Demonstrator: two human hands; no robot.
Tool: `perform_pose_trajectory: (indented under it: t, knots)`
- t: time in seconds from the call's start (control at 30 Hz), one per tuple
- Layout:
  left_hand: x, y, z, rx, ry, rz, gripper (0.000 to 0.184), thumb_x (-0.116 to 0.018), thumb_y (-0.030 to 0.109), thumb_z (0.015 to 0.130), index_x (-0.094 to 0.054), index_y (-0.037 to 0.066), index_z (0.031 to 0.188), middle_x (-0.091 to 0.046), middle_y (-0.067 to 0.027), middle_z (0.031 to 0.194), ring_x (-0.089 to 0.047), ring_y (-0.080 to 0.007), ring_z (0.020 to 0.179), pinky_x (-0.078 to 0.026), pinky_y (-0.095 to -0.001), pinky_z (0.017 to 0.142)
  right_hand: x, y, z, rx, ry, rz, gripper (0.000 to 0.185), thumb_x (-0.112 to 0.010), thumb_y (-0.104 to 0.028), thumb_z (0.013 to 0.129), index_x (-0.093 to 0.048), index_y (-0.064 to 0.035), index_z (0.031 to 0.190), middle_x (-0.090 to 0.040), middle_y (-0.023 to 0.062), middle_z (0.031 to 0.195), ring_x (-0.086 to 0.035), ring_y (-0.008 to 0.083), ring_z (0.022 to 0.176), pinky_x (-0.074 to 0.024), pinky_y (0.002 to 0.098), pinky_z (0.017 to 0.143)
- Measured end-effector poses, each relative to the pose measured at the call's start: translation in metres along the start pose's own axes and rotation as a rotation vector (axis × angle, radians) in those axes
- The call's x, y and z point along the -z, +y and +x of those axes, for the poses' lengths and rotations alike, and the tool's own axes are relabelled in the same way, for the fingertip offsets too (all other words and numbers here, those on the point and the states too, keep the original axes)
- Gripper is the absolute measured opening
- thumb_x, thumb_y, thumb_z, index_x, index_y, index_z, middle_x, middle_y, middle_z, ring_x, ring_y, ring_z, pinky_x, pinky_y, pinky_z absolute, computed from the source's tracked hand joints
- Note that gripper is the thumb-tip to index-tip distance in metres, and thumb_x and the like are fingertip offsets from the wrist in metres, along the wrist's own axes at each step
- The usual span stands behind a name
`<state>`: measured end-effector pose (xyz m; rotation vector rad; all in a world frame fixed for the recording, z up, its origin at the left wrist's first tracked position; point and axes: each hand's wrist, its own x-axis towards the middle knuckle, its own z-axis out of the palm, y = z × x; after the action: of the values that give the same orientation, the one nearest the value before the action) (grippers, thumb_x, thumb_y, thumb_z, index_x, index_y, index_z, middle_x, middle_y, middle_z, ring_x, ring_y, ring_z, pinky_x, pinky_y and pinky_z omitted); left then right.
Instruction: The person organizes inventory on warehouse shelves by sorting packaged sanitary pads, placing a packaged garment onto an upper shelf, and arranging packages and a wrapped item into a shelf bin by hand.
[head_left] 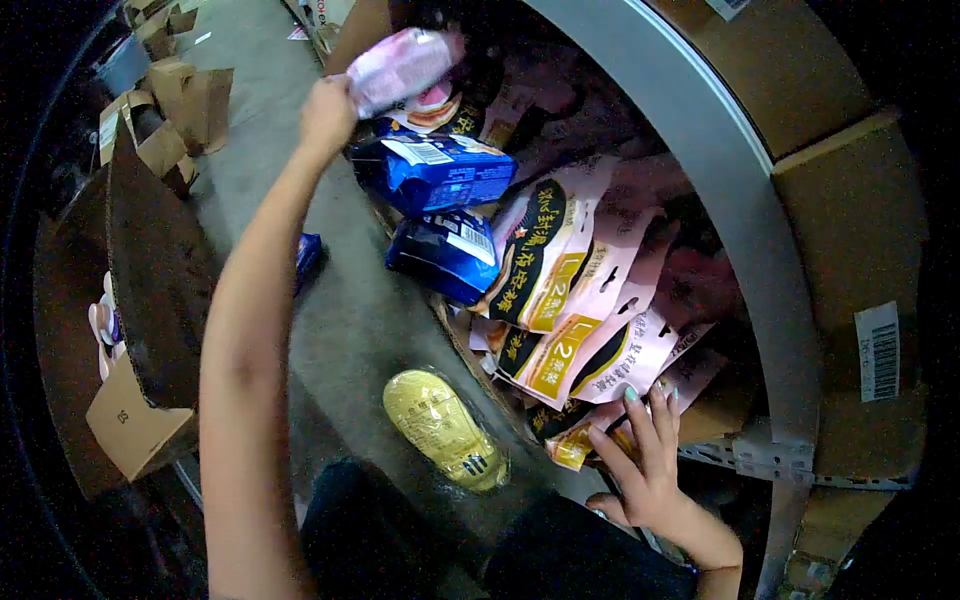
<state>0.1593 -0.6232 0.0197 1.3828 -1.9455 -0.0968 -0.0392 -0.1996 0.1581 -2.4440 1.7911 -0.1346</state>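
Note:
My left hand [328, 115] is stretched far forward, its fingers closed on one end of a pink plastic package [405, 72], slightly blurred. Under that package lie blue packs [450, 172] with white barcode labels, one in front of the other. My right hand [648, 455] rests with spread fingers on the nearest of several pink, black and gold packages [585, 345], marked "L" and "2". These packages overlap in a row inside an open cardboard box on a shelf. The lower part of the box is mostly hidden.
A yellow sole-shaped item [445, 428] in clear wrap lies on the grey floor [345, 335]. An open cardboard box [160, 270] stands at left, with torn cartons [190, 105] beyond. A metal shelf beam [725, 110] curves along the right, beside stacked cartons [860, 230].

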Motion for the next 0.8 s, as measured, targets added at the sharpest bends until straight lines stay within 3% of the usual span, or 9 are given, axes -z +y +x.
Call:
perform_pose_trajectory:
  t: [0.03,0.1,0.17,0.23,0.37,0.43,0.5,0.67,0.8]
  knots:
    - [0.013,0.006,0.005,0.037,0.000,-0.046,0.018,-0.043,0.013,0.071,-0.051,0.001,0.081,-0.051,-0.0221,0.077,-0.050,-0.0353,0.073,-0.040,-0.0381,0.066,0.000,0.000,0.000,-0.008,0.001,0.000,0.061,-0.055,-0.048,0.059,-0.047,-0.0118,0.108,-0.028,0.0217,0.119,-0.023,0.0399,0.111,-0.0134,0.0580,0.086]
    - [0.017,-0.005,0.019,0.050,0.150,-0.355,0.020,-0.043,0.018,0.076,-0.051,0.001,0.085,-0.053,-0.0168,0.076,-0.053,-0.0289,0.066,-0.043,-0.0357,0.058,0.001,0.000,0.000,0.012,-0.003,-0.011,0.061,-0.054,-0.048,0.060,-0.047,-0.0115,0.108,-0.030,0.0218,0.118,-0.024,0.0397,0.110,-0.0141,0.0577,0.085]
    - [0.045,0.003,0.019,0.278,-0.040,-0.795,0.025,-0.042,0.022,0.079,-0.049,0.001,0.092,-0.053,-0.0088,0.081,-0.053,-0.0175,0.068,-0.045,-0.0281,0.053,0.002,-0.002,0.002,-0.001,-0.012,-0.012,0.061,-0.052,-0.049,0.061,-0.046,-0.0110,0.108,-0.031,0.0217,0.117,-0.025,0.0397,0.110,-0.0144,0.0571,0.085]
    - [0.063,0.014,0.012,0.272,-0.024,-0.906,0.027,-0.041,0.021,0.080,-0.047,0.002,0.098,-0.049,-0.0037,0.088,-0.050,-0.0106,0.073,-0.047,-0.0226,0.053,0.000,-0.001,0.002,0.044,0.008,-0.007,0.060,-0.051,-0.048,0.062,-0.046,-0.0102,0.109,-0.031,0.0213,0.118,-0.027,0.0388,0.109,-0.0144,0.0564,0.086]
    - [0.081,0.013,-0.003,0.029,-0.102,-0.727,0.027,-0.044,0.022,0.080,-0.047,0.002,0.098,-0.049,-0.0042,0.090,-0.049,-0.0108,0.074,-0.046,-0.0230,0.060,0.003,-0.004,0.003,0.067,0.031,-0.012,0.060,-0.049,-0.047,0.064,-0.044,-0.0093,0.110,-0.031,0.0200,0.119,-0.028,0.0370,0.109,-0.0155,0.0554,0.085]
    - [0.087,0.018,-0.013,0.047,-0.102,-0.538,0.025,-0.046,0.018,0.079,-0.048,0.000,0.097,-0.051,-0.0046,0.086,-0.049,-0.0103,0.074,-0.041,-0.0219,0.064,0.005,-0.006,0.002,0.057,0.021,-0.013,0.060,-0.050,-0.047,0.064,-0.044,-0.0099,0.111,-0.031,0.0195,0.119,-0.029,0.0370,0.109,-0.0162,0.0553,0.085]
    - [0.084,0.032,-0.025,-0.139,0.097,-0.604,0.022,-0.048,0.015,0.078,-0.049,0.000,0.095,-0.052,-0.0052,0.083,-0.048,-0.0096,0.073,-0.038,-0.0207,0.066,0.005,-0.009,0.000,0.061,0.025,-0.026,0.060,-0.051,-0.047,0.063,-0.043,-0.0108,0.111,-0.031,0.0193,0.118,-0.029,0.0369,0.109,-0.0168,0.0559,0.084]
    - [0.085,0.059,-0.040,-0.483,0.134,-0.398,0.017,-0.046,0.006,0.075,-0.048,-0.002,0.090,-0.049,-0.0147,0.100,-0.049,-0.0279,0.090,-0.039,-0.0288,0.075,0.010,-0.013,-0.007,0.072,0.048,-0.040,0.063,-0.053,-0.046,0.061,-0.042,-0.0110,0.112,-0.031,0.0190,0.119,-0.028,0.0372,0.109,-0.0176,0.0567,0.084]
    - [0.084,0.068,-0.056,-0.546,0.011,-0.409,0.015,-0.045,0.003,0.074,-0.048,-0.002,0.088,-0.050,-0.0122,0.099,-0.050,-0.0276,0.088,-0.038,-0.0288,0.076,0.013,-0.015,-0.013,0.070,0.058,-0.045,0.063,-0.053,-0.046,0.061,-0.042,-0.0109,0.112,-0.031,0.0188,0.119,-0.028,0.0366,0.110,-0.0172,0.0559,0.085]
